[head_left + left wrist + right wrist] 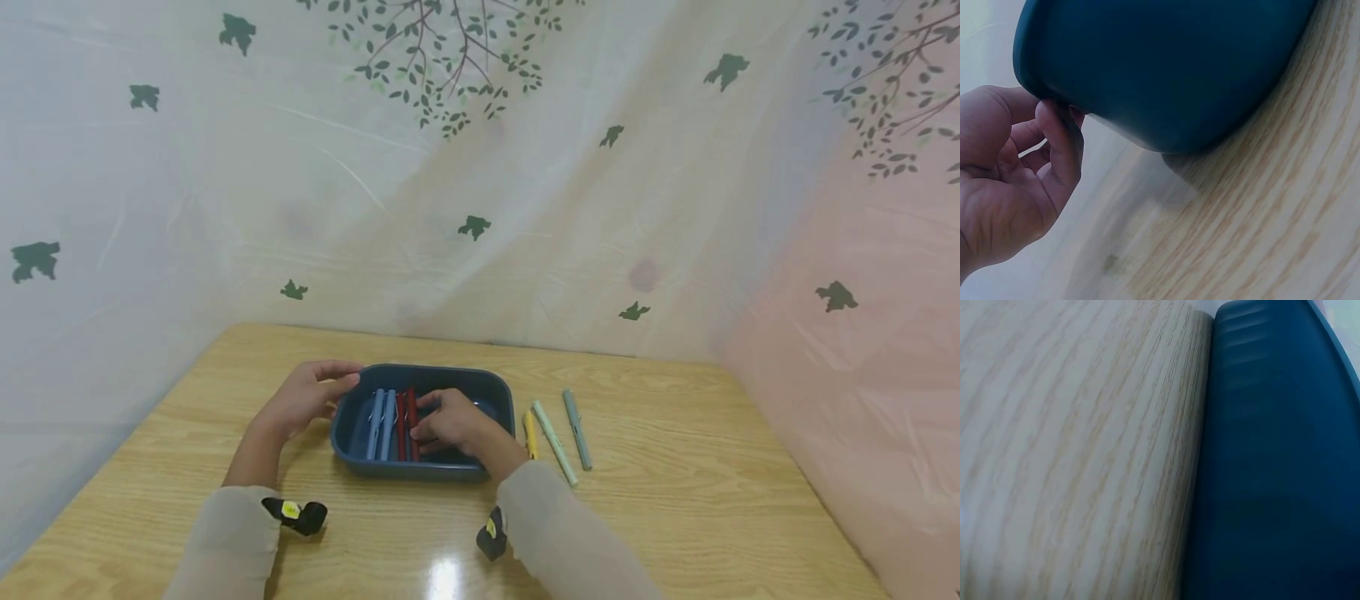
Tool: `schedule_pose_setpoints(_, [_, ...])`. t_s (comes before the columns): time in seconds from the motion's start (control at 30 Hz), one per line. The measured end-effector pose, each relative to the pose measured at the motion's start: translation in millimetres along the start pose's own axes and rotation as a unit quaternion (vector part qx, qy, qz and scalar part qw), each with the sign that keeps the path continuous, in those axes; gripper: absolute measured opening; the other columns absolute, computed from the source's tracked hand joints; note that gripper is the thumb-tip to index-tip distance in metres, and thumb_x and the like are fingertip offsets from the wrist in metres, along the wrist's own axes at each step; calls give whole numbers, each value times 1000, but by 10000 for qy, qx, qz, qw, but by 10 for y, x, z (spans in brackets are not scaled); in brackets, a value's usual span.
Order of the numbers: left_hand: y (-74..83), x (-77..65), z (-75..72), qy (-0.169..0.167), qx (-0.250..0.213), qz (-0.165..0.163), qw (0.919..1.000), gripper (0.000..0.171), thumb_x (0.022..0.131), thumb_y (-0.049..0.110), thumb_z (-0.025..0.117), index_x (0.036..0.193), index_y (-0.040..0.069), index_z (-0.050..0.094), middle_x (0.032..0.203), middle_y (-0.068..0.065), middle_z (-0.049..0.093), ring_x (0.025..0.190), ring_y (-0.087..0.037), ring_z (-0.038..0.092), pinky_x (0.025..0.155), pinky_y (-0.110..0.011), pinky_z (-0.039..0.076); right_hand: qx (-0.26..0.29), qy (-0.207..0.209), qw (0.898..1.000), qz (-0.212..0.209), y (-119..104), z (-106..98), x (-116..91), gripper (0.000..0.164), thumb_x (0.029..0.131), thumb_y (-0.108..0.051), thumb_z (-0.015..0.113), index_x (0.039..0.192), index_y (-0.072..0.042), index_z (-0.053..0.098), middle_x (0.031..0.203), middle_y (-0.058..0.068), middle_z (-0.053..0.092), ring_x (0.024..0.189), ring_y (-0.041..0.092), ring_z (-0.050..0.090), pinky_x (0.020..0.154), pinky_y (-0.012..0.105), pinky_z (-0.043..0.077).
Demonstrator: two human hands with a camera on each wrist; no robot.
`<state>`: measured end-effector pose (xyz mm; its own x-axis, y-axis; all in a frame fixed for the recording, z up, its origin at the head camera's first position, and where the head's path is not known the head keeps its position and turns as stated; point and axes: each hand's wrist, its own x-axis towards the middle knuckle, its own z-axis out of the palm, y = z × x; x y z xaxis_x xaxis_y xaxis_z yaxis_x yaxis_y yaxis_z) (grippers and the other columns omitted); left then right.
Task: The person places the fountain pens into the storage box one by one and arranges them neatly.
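Note:
A dark blue rectangular tray point(405, 472) stands on the table, its long side toward me. My left hand point(309, 400) holds its far left corner; the left wrist view shows curled fingers point(1060, 144) at the rim. Inside lie two light blue pens point(382, 425) side by side, then a red pen point(401, 429) and a second red pen point(412, 404) to their right. My right hand point(453, 423) reaches over the tray's right part and pinches the second red pen, partly covering it. In the right wrist view only the tray's outer wall point(1279, 456) and table show.
To the right of the tray lie a yellow pen point(530, 433), a pale green pen point(555, 442) and a grey-green pen point(577, 429). My right forearm passes close to the yellow one. The wooden table point(675, 483) meets a printed curtain point(525, 275) at the back.

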<state>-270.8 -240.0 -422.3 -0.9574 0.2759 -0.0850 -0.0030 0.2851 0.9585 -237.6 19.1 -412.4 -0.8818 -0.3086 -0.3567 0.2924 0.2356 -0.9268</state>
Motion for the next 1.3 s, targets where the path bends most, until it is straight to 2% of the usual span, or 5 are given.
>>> schedule_pose_setpoints(0.3, [-12,9,-12,11,59,38,10000,46,105,26,62,141,-2,57,136,-23,61,106,-24,64,79,-38,58,-245,87,9996,66,-43,22,-11,52,86,17,68,135,7,53,87,19,71,80,26,72,70,39,62])
schedule_pose_setpoints(0.8, [-4,20,-10,-22,30,-6,10000,47,105,26,62,141,-3,56,136,-24,60,104,-24,64,78,-37,58,-698,189,9974,65,-72,30,4,55,84,16,71,136,5,55,89,17,68,75,28,73,67,36,61])
schedule_pose_setpoints(1.13, [3,28,-12,-70,23,25,10000,47,105,26,61,142,-4,55,136,-25,60,103,-23,64,78,-37,58,-679,296,9972,96,-63,21,1,52,83,15,72,131,4,59,88,17,69,71,25,72,66,34,61])
schedule_pose_setpoints(1.3, [-18,36,-30,-20,87,-17,10000,47,105,26,61,141,-2,56,136,-24,60,106,-25,64,80,-38,58,-529,351,9979,125,-42,18,21,44,83,16,72,125,6,62,87,18,70,75,26,73,67,35,61])
